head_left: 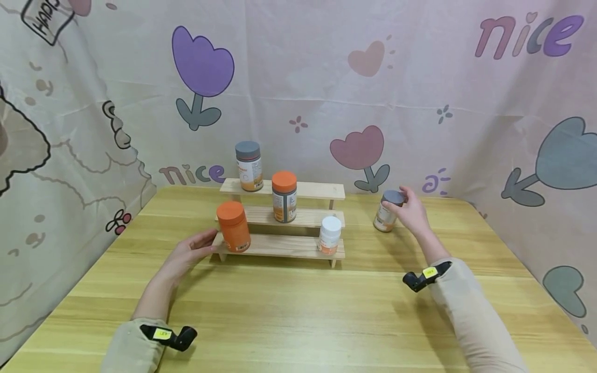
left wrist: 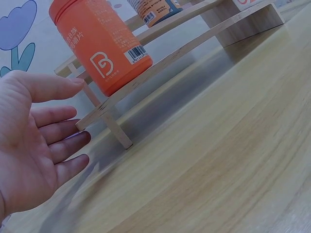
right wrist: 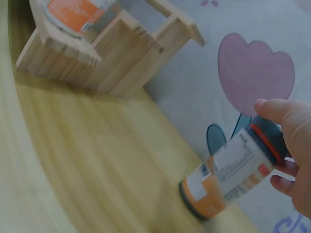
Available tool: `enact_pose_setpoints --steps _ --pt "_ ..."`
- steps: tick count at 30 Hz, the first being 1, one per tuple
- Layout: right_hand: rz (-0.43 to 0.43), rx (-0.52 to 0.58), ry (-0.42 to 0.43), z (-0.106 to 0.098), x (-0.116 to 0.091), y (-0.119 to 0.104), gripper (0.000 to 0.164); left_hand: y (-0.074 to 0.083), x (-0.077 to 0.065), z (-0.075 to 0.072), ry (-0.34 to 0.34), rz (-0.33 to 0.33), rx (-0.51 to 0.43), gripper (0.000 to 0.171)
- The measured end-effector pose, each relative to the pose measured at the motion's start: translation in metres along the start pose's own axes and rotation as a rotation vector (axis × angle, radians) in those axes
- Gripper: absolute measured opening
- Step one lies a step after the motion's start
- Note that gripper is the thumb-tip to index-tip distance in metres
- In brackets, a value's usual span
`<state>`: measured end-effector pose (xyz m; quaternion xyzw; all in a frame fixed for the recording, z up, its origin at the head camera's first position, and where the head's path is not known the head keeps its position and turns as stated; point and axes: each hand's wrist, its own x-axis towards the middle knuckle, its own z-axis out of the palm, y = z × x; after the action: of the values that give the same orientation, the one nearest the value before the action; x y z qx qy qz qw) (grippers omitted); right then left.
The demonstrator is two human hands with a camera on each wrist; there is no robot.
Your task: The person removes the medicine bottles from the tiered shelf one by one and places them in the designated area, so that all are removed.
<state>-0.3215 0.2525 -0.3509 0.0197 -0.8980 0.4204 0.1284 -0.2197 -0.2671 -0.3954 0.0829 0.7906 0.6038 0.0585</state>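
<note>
My right hand grips a supplement bottle by its grey lid, to the right of a three-step wooden rack. In the right wrist view the bottle has a white and orange label; I cannot tell whether its base touches the table. My left hand is at the rack's left end, holding nothing, with fingers loosely bent beside the lowest step. An orange bottle stands on that step near the left hand, and a small white bottle stands at the step's right end.
On the middle step is an orange-lidded bottle. A grey-lidded bottle stands on the top step, towards the left. The wooden table extends in front of the rack, and a printed cloth hangs behind it.
</note>
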Motion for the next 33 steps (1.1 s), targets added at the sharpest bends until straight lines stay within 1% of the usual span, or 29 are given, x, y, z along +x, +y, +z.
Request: enact_pose_setpoints --steps 6,10,15,19,24,28,30,33 --pt "-0.044 0.026 0.016 -0.012 0.006 -0.019 0.073 0.001 0.0 0.001 0.003 -0.004 0.001 0.064" --pt "-0.04 0.06 0.016 -0.018 0.012 -0.041 0.074 0.002 0.0 0.001 0.004 -0.005 -0.003 0.064" --pt "-0.064 0.127 -0.036 -0.017 0.02 -0.074 0.072 0.002 0.001 0.001 0.003 -0.001 -0.003 0.065" --pt "-0.128 0.144 -0.08 -0.01 0.025 -0.098 0.069 0.002 0.0 0.001 0.002 0.001 0.0 0.064" --pt "-0.164 0.157 -0.133 0.002 0.028 -0.129 0.068 0.003 -0.001 0.001 0.002 -0.002 -0.003 0.064" --pt "-0.208 0.167 -0.159 0.016 0.033 -0.155 0.067 0.003 -0.002 0.001 0.006 -0.008 0.001 0.064" --pt "-0.222 0.16 -0.164 0.023 0.035 -0.167 0.065 0.004 -0.003 0.001 0.009 -0.009 0.007 0.064" --pt "-0.228 0.184 -0.188 0.036 0.034 -0.185 0.065 0.003 -0.002 0.001 0.011 -0.012 0.01 0.064"
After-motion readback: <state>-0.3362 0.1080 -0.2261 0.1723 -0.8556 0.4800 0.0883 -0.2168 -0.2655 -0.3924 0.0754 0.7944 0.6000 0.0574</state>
